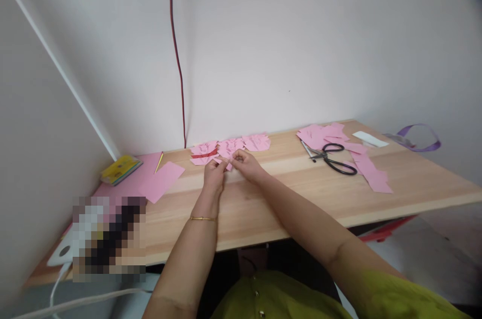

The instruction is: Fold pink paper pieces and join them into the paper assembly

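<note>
Both hands meet over the back middle of the wooden table. My left hand point(216, 173) pinches the left part of a small pink paper piece point(229, 166). Close beside it, my right hand point(244, 163) has its fingers closed on the same piece from the right. Just behind the hands lie cut pink papers with jagged edges point(257, 142), in a row along the wall. A dark red strip point(205, 153) rests across the papers at the left of that row. The fingertips partly hide the held piece.
Black-handled scissors point(340, 166), a pen point(308, 150), pink scraps point(371, 171) and a white strip point(370, 139) lie at the right. Leftward are pink sheets point(163, 182), a yellow pencil point(158, 162), a yellow pack point(121, 170) and a white power strip point(60, 253). A purple strap point(433, 146) sits at the right edge.
</note>
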The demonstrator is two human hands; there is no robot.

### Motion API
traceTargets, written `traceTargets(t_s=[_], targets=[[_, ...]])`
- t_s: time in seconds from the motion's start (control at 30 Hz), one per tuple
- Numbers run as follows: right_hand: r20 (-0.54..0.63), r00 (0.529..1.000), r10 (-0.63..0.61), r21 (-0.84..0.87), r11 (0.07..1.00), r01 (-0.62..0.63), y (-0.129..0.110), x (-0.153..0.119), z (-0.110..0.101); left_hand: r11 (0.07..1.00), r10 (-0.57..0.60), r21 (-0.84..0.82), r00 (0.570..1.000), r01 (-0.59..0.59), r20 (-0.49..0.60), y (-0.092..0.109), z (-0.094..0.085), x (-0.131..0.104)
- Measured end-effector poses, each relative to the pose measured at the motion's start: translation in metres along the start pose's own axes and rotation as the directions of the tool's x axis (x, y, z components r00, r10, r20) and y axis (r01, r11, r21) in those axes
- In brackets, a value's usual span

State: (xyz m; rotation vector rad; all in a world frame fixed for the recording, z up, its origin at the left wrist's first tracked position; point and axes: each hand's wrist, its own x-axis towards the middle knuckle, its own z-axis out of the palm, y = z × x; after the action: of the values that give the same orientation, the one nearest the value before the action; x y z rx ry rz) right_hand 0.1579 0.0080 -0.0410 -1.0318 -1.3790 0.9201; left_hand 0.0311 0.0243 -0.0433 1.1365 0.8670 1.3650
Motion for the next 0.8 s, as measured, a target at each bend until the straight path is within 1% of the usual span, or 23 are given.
traceTargets(t_s=[0.13,0.27,0.47,0.67,0.8], targets=[[0.013,1.000,0.026,0.048,0.998,-0.026,-0.002,0.000,0.000,1.000,0.009,0.003,1.000,-0.009,0.029,0.004,-0.002,0.000],[0.041,0.998,0.057,0.119,0.991,-0.062,0.000,0.000,-0.001,1.000,-0.008,-0.020,0.999,0.009,0.049,0.001,-0.004,0.001],[0.000,1.000,0.005,0.146,0.989,-0.005,0.005,0.002,-0.002,0.992,-0.068,-0.101,0.989,0.081,0.128,-0.007,-0.005,0.003],[0.057,0.998,-0.040,0.202,0.979,0.028,0.006,0.002,-0.002,0.995,-0.045,-0.087,0.993,0.055,0.107,-0.010,-0.006,0.005],[0.077,0.997,-0.029,0.229,0.973,0.011,0.001,0.000,-0.001,1.000,-0.016,-0.014,0.997,0.017,0.081,-0.009,-0.007,0.004]])
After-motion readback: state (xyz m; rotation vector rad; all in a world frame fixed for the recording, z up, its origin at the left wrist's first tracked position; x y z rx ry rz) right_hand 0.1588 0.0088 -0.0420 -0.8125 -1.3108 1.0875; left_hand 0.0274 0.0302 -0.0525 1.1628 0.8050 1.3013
